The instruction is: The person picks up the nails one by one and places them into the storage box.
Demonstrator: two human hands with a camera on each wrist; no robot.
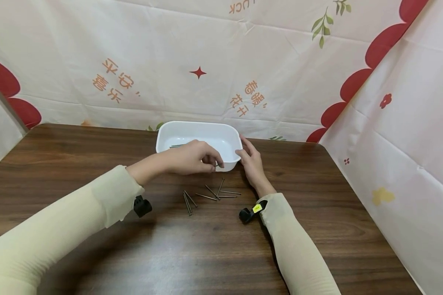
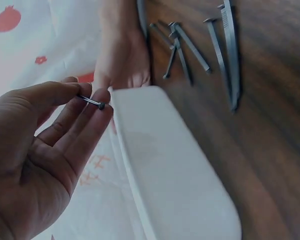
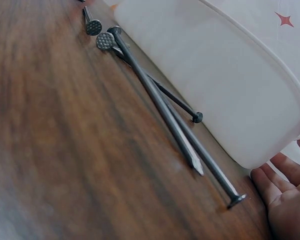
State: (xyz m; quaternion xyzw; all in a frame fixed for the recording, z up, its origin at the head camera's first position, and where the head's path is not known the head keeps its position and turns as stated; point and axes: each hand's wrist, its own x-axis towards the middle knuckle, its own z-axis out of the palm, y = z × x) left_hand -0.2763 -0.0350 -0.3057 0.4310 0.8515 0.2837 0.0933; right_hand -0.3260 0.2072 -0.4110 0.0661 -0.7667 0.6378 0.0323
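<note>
My left hand [image 1: 193, 159] is over the front rim of a white plastic tub [image 1: 197, 130], pinching a metal nail [image 2: 91, 101] between thumb and fingertips, its head sticking out. My right hand [image 1: 252, 164] grips the tub's right end, with the thumb at the rim and the other fingers along the outside wall. Inside the tub, several nails [image 1: 176, 146] lie at the left, partly hidden behind my left hand. On the table in front of it are two loose groups of nails, one group [image 1: 187, 203] nearer me and another group [image 1: 218, 195] to its right, some crossing.
The brown wooden table [image 1: 310, 229] ends at the back against a white printed cloth [image 1: 162, 61]. More cloth hangs along the right side. A black wrist camera [image 1: 142, 206] sits at my left cuff, another camera [image 1: 245, 215] at my right.
</note>
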